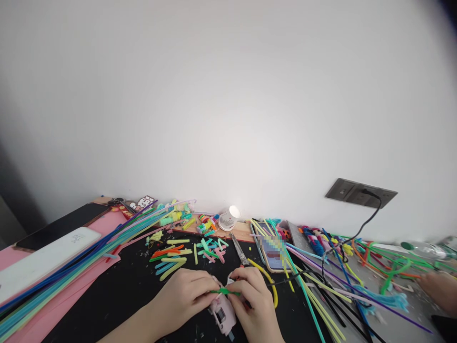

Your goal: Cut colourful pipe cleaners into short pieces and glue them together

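Note:
A short piece of green pipe cleaner (223, 290) is stretched between my two hands. My left hand (183, 293) pinches its left end between thumb and forefinger. On the other side, my right hand (254, 300) pinches the right end the same way. Just below the green piece is a small pink plastic device (223, 315) with a dark window; its upper part is partly hidden by my fingers. Beyond my right hand lie the scissors (240, 250) and a curved yellow pipe cleaner (267, 274).
Cut pipe-cleaner pieces (171, 255) lie on the black mat (117, 286). A white paper cup (228, 218) stands by the wall. Phones (276, 262), long pipe cleaners and a black cable (369, 221) fill the right. Another person's hand (437, 288) is at far right.

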{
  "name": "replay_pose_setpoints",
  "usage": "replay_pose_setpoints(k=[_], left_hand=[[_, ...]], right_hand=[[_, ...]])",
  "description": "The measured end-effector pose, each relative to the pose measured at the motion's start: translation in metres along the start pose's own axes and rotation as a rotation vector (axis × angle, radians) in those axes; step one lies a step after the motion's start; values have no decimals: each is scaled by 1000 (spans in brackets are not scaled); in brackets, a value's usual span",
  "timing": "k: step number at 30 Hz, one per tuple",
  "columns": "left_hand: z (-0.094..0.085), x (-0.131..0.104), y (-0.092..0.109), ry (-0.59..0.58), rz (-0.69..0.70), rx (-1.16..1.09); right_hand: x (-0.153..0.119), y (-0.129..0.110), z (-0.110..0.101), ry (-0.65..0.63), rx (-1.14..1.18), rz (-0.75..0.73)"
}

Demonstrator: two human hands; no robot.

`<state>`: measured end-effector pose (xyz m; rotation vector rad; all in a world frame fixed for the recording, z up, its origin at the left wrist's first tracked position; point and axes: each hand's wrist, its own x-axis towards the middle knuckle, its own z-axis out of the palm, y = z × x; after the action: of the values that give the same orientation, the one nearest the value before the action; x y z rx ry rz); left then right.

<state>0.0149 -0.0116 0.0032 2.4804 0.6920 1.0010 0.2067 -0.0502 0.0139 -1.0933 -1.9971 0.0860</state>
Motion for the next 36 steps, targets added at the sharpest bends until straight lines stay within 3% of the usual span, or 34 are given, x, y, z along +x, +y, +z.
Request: replay_pose_setpoints(k=[5,36], left_hand=[[-2,0,-1,14,-53,3],[-2,-1,-4,35,-19,37]], right_hand=[[-1,3,0,11,17,49],[-3,12,-8,-30,19,151]])
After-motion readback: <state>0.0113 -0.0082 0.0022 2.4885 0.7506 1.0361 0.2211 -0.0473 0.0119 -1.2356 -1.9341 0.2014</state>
